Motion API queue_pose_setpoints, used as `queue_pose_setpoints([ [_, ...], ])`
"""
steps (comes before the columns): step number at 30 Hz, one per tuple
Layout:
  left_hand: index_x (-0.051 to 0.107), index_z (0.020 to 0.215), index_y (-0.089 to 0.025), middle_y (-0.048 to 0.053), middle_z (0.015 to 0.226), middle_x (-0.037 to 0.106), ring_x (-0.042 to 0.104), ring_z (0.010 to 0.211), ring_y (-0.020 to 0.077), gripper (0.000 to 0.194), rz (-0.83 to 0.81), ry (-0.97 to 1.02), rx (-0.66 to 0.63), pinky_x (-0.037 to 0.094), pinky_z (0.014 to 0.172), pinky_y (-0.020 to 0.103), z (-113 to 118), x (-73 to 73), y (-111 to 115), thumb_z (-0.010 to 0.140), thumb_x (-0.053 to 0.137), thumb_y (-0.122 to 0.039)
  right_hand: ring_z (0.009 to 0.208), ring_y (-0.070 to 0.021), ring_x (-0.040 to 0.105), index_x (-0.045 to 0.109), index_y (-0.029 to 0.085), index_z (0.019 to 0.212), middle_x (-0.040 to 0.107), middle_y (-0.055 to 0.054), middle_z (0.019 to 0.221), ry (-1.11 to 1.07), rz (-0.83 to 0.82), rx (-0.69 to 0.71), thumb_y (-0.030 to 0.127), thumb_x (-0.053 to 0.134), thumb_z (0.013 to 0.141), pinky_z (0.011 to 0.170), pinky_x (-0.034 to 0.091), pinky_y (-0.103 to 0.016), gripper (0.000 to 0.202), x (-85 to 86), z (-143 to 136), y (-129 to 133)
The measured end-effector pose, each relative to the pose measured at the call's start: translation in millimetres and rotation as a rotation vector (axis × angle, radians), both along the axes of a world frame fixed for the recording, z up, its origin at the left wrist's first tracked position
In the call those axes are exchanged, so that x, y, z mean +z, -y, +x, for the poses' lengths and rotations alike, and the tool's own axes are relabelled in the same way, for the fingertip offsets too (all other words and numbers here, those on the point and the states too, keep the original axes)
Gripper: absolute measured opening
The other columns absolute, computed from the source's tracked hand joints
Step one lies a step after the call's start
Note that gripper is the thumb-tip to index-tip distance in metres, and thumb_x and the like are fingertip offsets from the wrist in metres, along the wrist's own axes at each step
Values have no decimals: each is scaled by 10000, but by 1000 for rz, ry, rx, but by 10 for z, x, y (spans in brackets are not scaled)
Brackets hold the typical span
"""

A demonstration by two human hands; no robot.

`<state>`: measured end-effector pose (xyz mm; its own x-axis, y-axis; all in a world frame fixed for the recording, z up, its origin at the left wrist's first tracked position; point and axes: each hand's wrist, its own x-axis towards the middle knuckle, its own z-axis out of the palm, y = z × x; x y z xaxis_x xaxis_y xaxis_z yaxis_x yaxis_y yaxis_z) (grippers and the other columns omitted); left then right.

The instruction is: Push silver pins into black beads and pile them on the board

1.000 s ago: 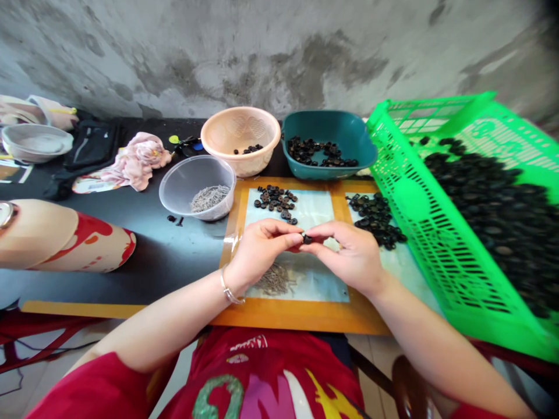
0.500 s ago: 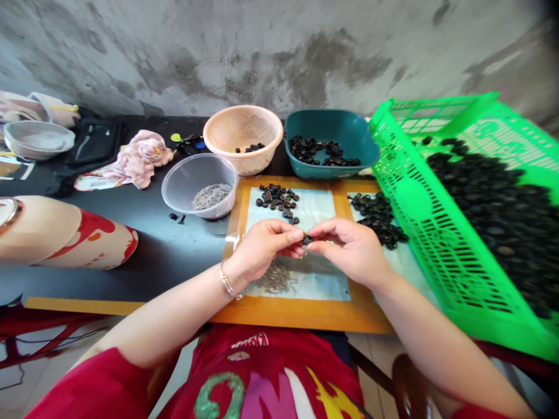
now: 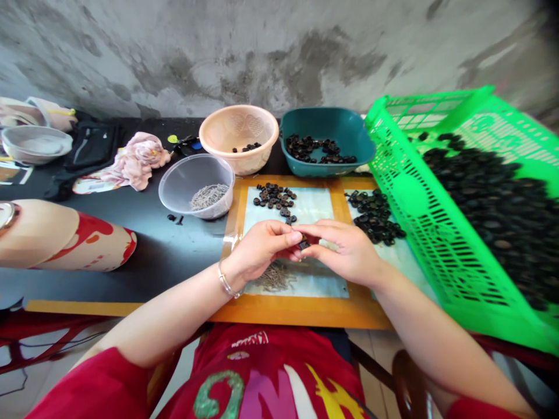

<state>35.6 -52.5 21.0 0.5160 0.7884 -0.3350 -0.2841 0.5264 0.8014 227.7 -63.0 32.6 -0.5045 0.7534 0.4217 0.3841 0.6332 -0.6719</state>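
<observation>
Between the fingertips of both hands is a small black part (image 3: 303, 243), partly covered by them. My left hand (image 3: 266, 247) pinches it from the left, a bracelet on the wrist. From the right, my right hand (image 3: 349, 251) closes thumb and fingers on the same part. Beneath my left hand lies a pile of thin metal pins (image 3: 275, 277) on the pale sheet (image 3: 323, 285). Small round black pieces (image 3: 275, 196) are scattered on that sheet beyond the hands. More black parts (image 3: 378, 218) lie heaped to the right.
A clear bowl (image 3: 172, 189) holds metal pins. Behind stand a peach bowl (image 3: 238, 131) and a teal basin (image 3: 327, 169), both with black pieces. A green crate (image 3: 410, 198) full of black parts fills the right. At left are a large cup (image 3: 65, 235) and pink cloth (image 3: 142, 160).
The fingertips have come slightly closer together around the black part, which now sits a little lower and tilted. The whole view has shifted slightly.
</observation>
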Motion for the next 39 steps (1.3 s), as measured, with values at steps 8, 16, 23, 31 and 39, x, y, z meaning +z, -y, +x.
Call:
queue_pose_setpoints([
  [8,696,683,-106,33,576,684,629,522,105,391,-9,-95,-4,522,551,209,-1,33,1,588,883,-436,839,-183,676,694,224,1181,742,-46,919,96,113,32,257,635,927,804,547,-320,263,-23,12,5],
  [16,677,618,-121,32,534,679,618,480,102,425,1,-196,30,525,511,204,22,12,0,533,893,-477,745,-173,656,716,164,1046,715,-48,804,158,181,26,313,658,915,716,523,-297,207,-53,21,2],
  [23,657,562,-136,30,497,662,594,446,106,389,76,-303,61,512,486,219,15,18,-3,547,894,-444,635,-140,626,731,188,976,697,-15,709,138,214,3,328,676,899,622,491,-265,169,-48,3,10],
  [31,655,546,-158,29,495,660,593,456,120,366,174,-389,91,501,487,231,14,1,15,588,871,-450,584,-120,609,749,211,881,669,9,639,58,160,-13,276,692,873,566,472,-239,86,-29,-39,23],
  [39,629,537,-152,21,486,642,601,455,128,453,153,-328,111,494,482,230,31,29,36,584,841,-549,587,-126,631,750,182,817,694,-17,667,-94,33,-86,239,750,798,562,505,-239,60,-23,-89,60],
])
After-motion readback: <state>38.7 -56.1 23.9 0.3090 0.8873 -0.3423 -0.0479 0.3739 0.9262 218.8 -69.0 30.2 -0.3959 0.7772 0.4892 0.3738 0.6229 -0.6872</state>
